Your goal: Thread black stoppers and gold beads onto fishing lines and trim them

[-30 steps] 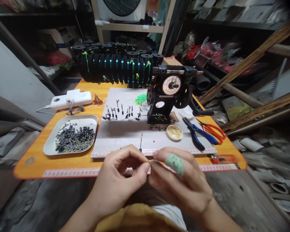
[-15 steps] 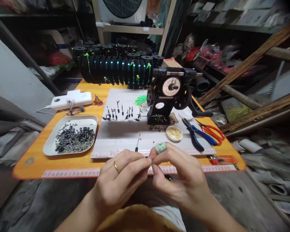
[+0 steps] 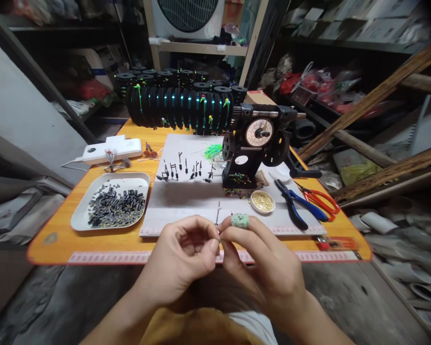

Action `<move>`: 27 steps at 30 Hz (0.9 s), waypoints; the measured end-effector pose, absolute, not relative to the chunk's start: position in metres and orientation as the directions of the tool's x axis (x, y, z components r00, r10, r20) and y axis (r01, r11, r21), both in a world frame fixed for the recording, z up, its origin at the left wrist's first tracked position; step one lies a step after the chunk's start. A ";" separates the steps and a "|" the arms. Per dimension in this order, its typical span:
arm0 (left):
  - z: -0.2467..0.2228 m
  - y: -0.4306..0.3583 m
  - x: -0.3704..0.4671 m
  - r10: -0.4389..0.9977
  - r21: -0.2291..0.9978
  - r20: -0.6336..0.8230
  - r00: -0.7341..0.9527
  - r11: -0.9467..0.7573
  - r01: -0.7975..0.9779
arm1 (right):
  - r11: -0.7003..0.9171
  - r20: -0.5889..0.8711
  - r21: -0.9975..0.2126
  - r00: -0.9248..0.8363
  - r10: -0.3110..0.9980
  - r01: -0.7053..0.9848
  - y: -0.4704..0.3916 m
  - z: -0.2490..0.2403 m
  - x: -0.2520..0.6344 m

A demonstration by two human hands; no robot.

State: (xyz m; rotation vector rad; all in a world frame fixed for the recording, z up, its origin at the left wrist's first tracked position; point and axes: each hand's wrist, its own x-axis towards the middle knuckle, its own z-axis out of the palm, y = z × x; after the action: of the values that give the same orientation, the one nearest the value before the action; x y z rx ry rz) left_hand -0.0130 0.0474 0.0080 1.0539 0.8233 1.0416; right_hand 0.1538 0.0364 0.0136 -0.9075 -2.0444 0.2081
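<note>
Your left hand [image 3: 179,268] had just rolled over: half a second earlier its knuckles were uppermost and a ring showed on a finger; now the ring was out of sight and thumb and forefinger curved towards each other in a rounded loop. Your right thumb had gone lower and further under its fingers. Beyond them, the slim orange-tipped stick [image 3: 218,211] stood closer to upright and nearer the fingertips than before (whether it was joined to what you held, I couldn't tell). All this suggested fine two-handed fingertip work, with the grip being readjusted rather than given up.

As for pose, your left thumb and forefinger seemed pinched on a tiny piece [image 3: 220,239], too small to identify, just where the two hands met, in front of the near edge of the white board [image 3: 187,203]. Your right hand [image 3: 264,258] came in from the other side, its foremost fingertips at that same spot; whether they gripped the piece or only steadied it, I couldn't tell. The finger with the green wrap [image 3: 240,220] arched above them. Both wrists were low, and the pliers [image 3: 297,208] lay apart, off to your right.
</note>
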 end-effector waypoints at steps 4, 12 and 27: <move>0.004 0.050 -0.017 0.871 0.806 -0.153 0.467 0.383 -0.452 | 0.722 0.678 -0.486 -0.310 0.667 0.493 0.036 0.013 0.153; -0.002 0.041 -0.013 0.933 0.845 -0.130 0.334 0.281 -0.455 | 0.688 0.753 -0.440 -0.181 0.633 0.577 0.023 0.005 0.147; -0.001 0.030 -0.005 0.990 0.953 0.029 0.135 0.014 -0.302 | 0.582 0.603 -0.699 -0.094 0.792 0.415 0.019 0.008 0.144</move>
State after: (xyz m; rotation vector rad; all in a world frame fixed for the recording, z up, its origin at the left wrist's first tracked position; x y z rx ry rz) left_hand -0.0048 0.0298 -0.0013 1.0490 0.8802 1.2432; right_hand 0.1435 0.0190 0.0080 -1.0057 -1.7166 0.4290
